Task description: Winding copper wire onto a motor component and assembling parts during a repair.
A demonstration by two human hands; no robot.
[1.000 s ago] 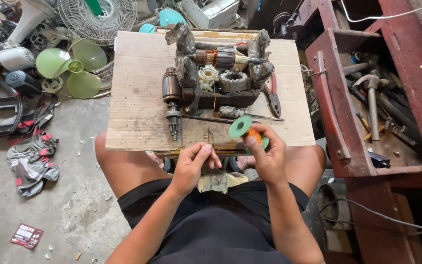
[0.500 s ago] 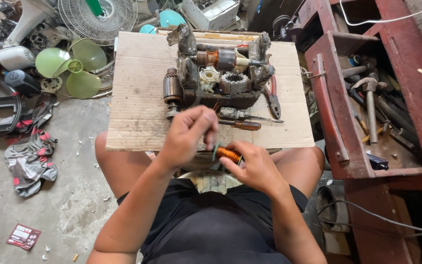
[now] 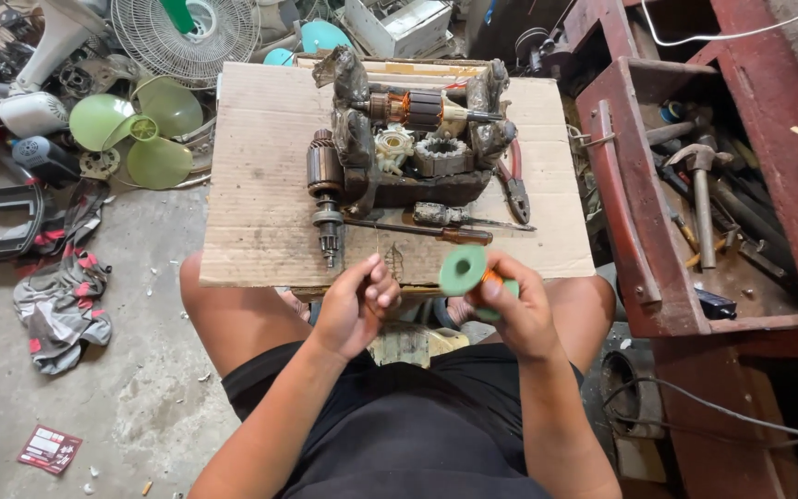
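Green spool (image 3: 463, 270) with orange winding in front of lap, at near edge of cardboard sheet (image 3: 251, 185), gripped in right hand (image 3: 510, 310). Left hand (image 3: 357, 305) just beside, fingers curled and pinched; thin strand between them too fine to tell. On cardboard: motor armature (image 3: 325, 189), dismantled housing parts (image 3: 417, 152), screwdriver (image 3: 427, 231), pliers (image 3: 514, 189). Red toolbox (image 3: 621, 212) with hammer (image 3: 699, 199) at right. Green fan blade (image 3: 136, 134) on floor at left.

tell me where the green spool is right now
In the head view the green spool is in the right hand, just below the cardboard sheet's front edge, near the screwdriver.
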